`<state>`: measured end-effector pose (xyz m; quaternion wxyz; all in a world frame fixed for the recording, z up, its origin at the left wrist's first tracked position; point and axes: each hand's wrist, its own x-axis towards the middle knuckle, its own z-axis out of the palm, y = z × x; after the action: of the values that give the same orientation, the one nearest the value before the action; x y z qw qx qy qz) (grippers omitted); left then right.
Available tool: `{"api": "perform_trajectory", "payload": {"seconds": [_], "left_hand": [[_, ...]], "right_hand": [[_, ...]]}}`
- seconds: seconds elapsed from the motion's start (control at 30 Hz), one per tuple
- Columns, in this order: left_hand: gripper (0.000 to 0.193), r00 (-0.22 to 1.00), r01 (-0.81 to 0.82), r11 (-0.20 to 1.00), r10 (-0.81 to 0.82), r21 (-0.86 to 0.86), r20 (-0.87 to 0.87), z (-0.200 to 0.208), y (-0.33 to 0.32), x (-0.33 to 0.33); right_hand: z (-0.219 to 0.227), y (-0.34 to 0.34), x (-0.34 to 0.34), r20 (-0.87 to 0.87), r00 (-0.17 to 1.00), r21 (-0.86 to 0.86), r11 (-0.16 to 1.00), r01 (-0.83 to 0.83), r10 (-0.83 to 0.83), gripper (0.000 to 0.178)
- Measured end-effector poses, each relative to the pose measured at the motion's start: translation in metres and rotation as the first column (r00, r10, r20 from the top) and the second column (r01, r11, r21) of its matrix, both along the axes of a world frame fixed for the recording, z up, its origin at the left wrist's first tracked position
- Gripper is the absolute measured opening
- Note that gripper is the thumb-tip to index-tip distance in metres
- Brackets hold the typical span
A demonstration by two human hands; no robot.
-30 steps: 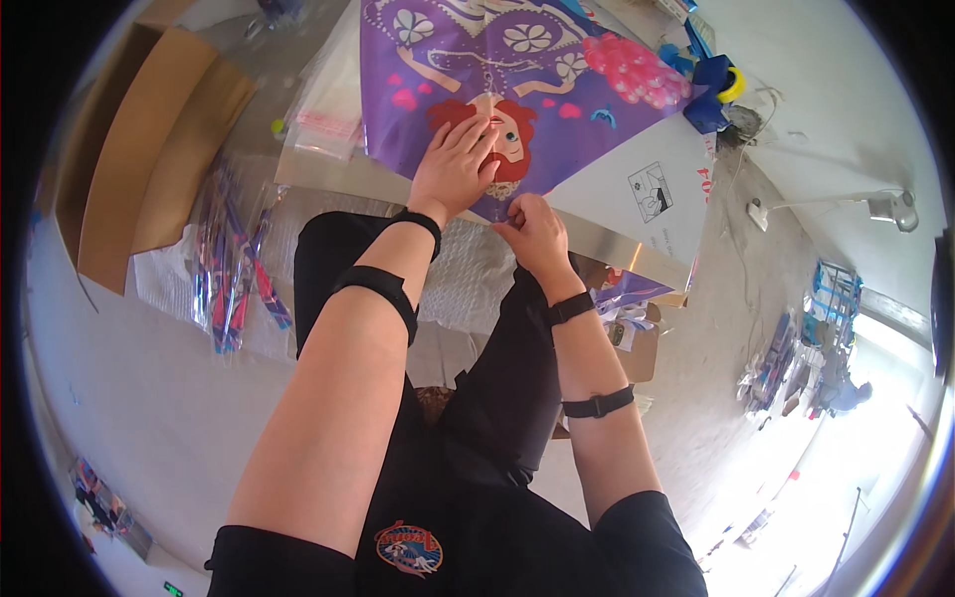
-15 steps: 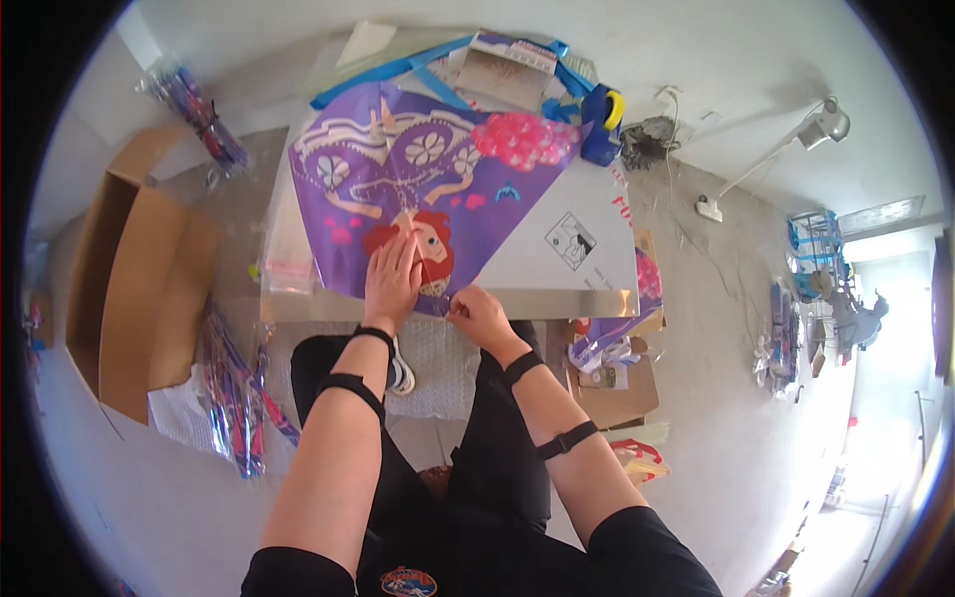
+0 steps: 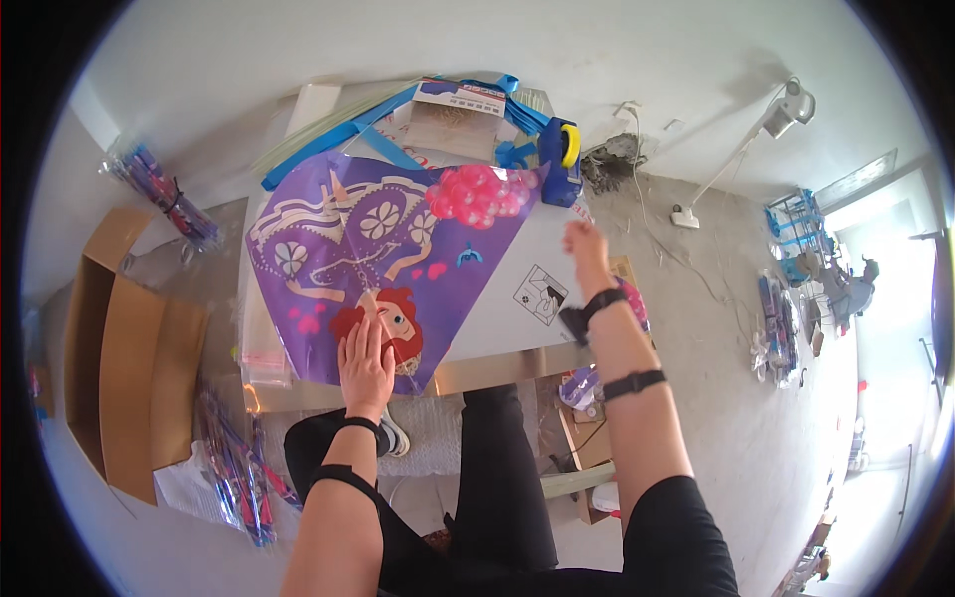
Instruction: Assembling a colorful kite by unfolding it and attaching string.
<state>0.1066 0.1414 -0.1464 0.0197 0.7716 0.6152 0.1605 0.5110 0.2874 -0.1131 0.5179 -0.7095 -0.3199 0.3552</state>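
A purple sheet (image 3: pixel 383 264) lies on the desk (image 3: pixel 487 365), its near corner over the metal front edge. The left hand (image 3: pixel 367 370) rests flat on it, fingers extended. The right hand (image 3: pixel 589 254), fingers bent, is near a blue tape dispenser (image 3: pixel 559 181); I cannot tell whether it holds anything.

Purple heart-printed sheet (image 3: pixel 383 261), brown carton (image 3: pixel 129 373)
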Motion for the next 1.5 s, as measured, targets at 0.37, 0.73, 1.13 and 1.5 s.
{"api": "perform_trajectory", "payload": {"seconds": [0.37,0.73,1.13,1.5], "left_hand": [[0.049,0.999,-0.019,0.996,0.015,-0.089,-0.041,0.001,0.005,0.004],[0.05,1.0,0.012,0.997,-0.013,-0.076,-0.021,-0.001,0.008,0.012],[0.049,1.0,0.009,0.997,-0.009,-0.077,0.001,-0.001,0.006,0.011],[0.053,0.998,0.027,0.999,-0.025,-0.03,0.054,0.007,0.01,0.019]], "right_hand": [[0.007,0.114,0.068,0.244,0.969,-0.219,0.972,0.087,-0.032,0.027],[0.028,0.119,0.084,-0.185,0.972,-0.126,0.984,0.124,-0.146,0.012],[-0.012,0.083,0.07,-0.302,0.942,0.163,0.966,0.199,-0.143,0.008],[-0.048,0.06,0.11,0.115,0.977,-0.009,0.983,0.183,-0.181,0.006]]}}
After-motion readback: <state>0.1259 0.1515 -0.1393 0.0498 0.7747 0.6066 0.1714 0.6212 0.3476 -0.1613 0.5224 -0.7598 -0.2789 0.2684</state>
